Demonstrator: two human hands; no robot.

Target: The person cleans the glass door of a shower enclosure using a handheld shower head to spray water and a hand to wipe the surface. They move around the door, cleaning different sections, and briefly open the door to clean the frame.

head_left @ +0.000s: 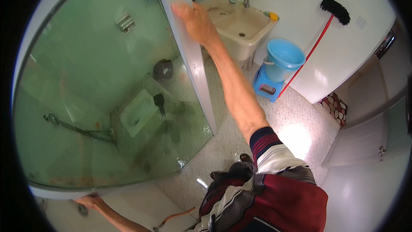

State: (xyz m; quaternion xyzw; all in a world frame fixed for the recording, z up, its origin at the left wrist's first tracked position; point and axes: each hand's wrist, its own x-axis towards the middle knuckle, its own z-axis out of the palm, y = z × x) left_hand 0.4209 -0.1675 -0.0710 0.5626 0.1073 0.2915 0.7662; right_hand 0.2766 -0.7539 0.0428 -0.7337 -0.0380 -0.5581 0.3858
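Two hands grip a large curved pane of green-tinted glass [103,90], set in a pale frame, which fills the left half of the view and stands over the tiled bathroom floor [240,116]. The right hand [195,19] is raised to the pane's upper right edge, fingers together and curled around the white frame strip there, with the arm stretched out nearly straight. The left hand [89,200] sits at the bottom left corner, fingers wrapped under the lower rim, though how tightly they close cannot be told. With one hand high on one side and the other low on the opposite corner, the hold looks meant to steady a wide, heavy, awkward panel and stop it tipping or swinging.

The glass itself is see-through but dull, speckled with water marks and carrying rusty brown staining along its lower edge. A small metal fitting [125,22] is fixed near its top. Through it show a squat pan [137,114] set in the floor, a dark brush [159,102] and a hose [77,129].

Beyond the pane's right edge stands a beige utility sink [240,30] with a tap, then a blue bucket [283,60] resting on a small blue stool [268,87], and a red-handled broom [319,34] leaning on the white wall.
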